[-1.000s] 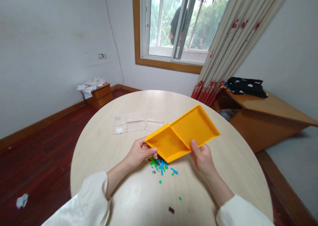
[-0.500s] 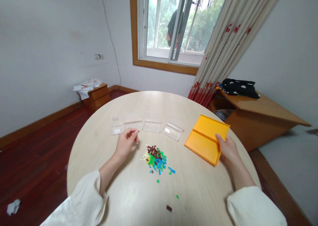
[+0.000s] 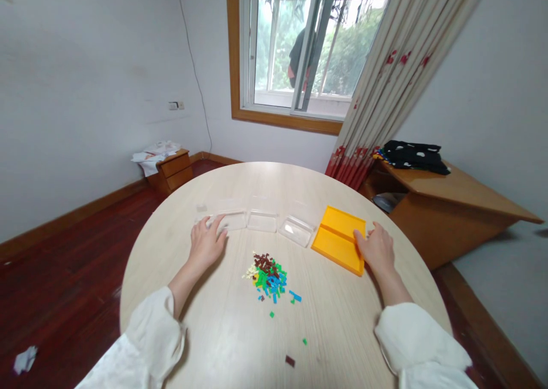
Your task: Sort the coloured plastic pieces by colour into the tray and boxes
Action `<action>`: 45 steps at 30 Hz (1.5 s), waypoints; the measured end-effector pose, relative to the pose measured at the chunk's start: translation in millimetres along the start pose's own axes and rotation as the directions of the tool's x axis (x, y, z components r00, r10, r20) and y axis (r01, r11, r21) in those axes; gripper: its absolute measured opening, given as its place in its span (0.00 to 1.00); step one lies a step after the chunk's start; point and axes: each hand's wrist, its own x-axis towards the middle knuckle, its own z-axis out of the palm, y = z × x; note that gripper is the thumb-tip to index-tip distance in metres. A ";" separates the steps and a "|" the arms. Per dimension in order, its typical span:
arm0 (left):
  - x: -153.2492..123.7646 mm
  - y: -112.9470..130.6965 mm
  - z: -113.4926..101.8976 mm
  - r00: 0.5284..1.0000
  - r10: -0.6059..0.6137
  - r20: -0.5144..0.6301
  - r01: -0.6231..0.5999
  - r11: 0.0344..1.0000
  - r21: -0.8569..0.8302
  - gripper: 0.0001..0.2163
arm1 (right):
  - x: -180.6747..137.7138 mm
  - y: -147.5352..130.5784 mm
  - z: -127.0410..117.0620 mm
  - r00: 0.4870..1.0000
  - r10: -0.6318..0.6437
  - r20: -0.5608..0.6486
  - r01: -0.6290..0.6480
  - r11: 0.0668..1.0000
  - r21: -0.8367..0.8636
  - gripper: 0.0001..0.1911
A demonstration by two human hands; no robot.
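My left hand (image 3: 206,244) is at the leftmost clear plastic box, its fingers spread and partly covering that box. Whether the fingertips touch it I cannot tell. An open yellow-orange plastic case (image 3: 338,242), with a ridge across its middle, lies flat on the table to the right. Beside its right edge is my right hand (image 3: 379,251), fingers apart, the thumb at the edge of the case. Between my hands sits a pile of small building bricks (image 3: 269,275) in brown, green, blue, cream and yellow.
More clear plastic boxes (image 3: 262,222) stand in an arc at the back of the round table (image 3: 240,343). A dark brown brick (image 3: 290,361) and some green ones lie loose near the front. A wooden desk (image 3: 449,206) stands beyond the table on the right.
The yellow-orange case has moved left and down flat onto the table, and my right hand has loosened from it. My left hand has moved left and spread its fingers at the leftmost boxes.
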 end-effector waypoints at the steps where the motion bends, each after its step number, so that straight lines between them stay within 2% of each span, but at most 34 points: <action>1: -1.1 1.0 -0.1 1.000 0.002 0.027 -0.003 0.999 0.036 0.21 | -2.8 -2.9 -3.7 0.997 -0.044 -0.069 0.042 0.999 -0.030 0.30; 3: -2.3 2.7 -0.3 0.998 0.004 0.070 -0.010 0.996 0.084 0.21 | -13.8 -12.7 -10.7 0.973 -0.154 -0.170 0.143 0.987 -0.075 0.28; 4: -2.6 3.3 -0.3 0.996 0.007 0.091 -0.017 0.995 0.101 0.21 | -22.2 -19.8 -13.4 0.963 -0.223 -0.153 0.213 0.974 -0.080 0.27; 6: -3.2 4.6 0.0 0.991 0.010 0.133 -0.027 0.991 0.128 0.21 | -43.6 -37.9 -15.4 0.945 -0.327 0.034 0.328 0.940 -0.087 0.26; 8: -4.2 6.5 0.5 0.986 0.007 0.167 -0.032 0.989 0.147 0.21 | -65.7 -57.7 -13.3 0.884 -0.412 0.222 0.444 0.888 -0.120 0.27; 10: -5.8 9.2 1.3 0.982 0.008 0.188 -0.037 0.987 0.153 0.21 | -81.8 -74.5 -8.3 0.821 -0.475 0.317 0.534 0.834 -0.135 0.27; 12: -7.1 12.4 2.3 0.979 0.019 0.205 -0.051 0.987 0.150 0.20 | -88.4 -85.1 -2.4 0.798 -0.498 0.341 0.568 0.810 -0.146 0.25; 20: -2.2 22.3 12.0 0.971 0.090 0.220 -0.121 0.984 0.133 0.21 | -60.1 -85.4 18.5 0.773 -0.561 0.297 0.598 0.800 -0.045 0.18; 26: 9.1 19.0 22.9 0.978 0.126 0.169 -0.145 0.984 0.107 0.20 | -33.2 -80.4 30.2 0.749 -0.616 0.244 0.628 0.777 0.032 0.18; 31: 12.3 14.2 26.7 0.976 0.149 0.159 -0.163 0.983 0.081 0.20 | -26.9 -77.6 33.5 0.741 -0.628 0.238 0.637 0.769 0.044 0.19; 33: 10.8 12.7 27.9 0.977 0.155 0.148 -0.165 0.984 0.061 0.20 | -29.5 -75.9 33.1 0.752 -0.637 0.170 0.637 0.769 0.060 0.20; 35: 8.7 11.0 28.8 0.981 0.160 0.114 -0.163 0.987 0.015 0.20 | -37.9 -73.0 29.3 0.774 -0.631 0.050 0.624 0.774 0.105 0.22; 38: 6.1 9.4 27.6 0.985 0.173 -0.003 -0.172 0.979 -0.106 0.19 | -68.8 -65.9 12.4 0.774 -0.630 -0.066 0.625 0.743 0.239 0.25; 40: 4.8 10.3 24.5 0.977 0.192 -0.088 -0.206 0.957 -0.202 0.17 | -102.0 -60.3 -5.4 0.692 -0.722 -0.025 0.687 0.646 0.332 0.28; 41: 4.1 11.6 22.5 0.971 0.207 -0.118 -0.230 0.941 -0.246 0.16 | -120.5 -57.8 -14.8 0.625 -0.781 0.022 0.722 0.588 0.366 0.30; 43: 2.6 15.3 18.8 0.960 0.237 -0.151 -0.274 0.908 -0.316 0.15 | -156.4 -54.9 -31.2 0.447 -0.882 0.151 0.787 0.468 0.401 0.36; 45: 0.9 19.0 16.8 0.953 0.258 -0.160 -0.299 0.885 -0.356 0.13 | -183.7 -57.0 -41.1 0.335 -0.897 0.290 0.799 0.433 0.416 0.39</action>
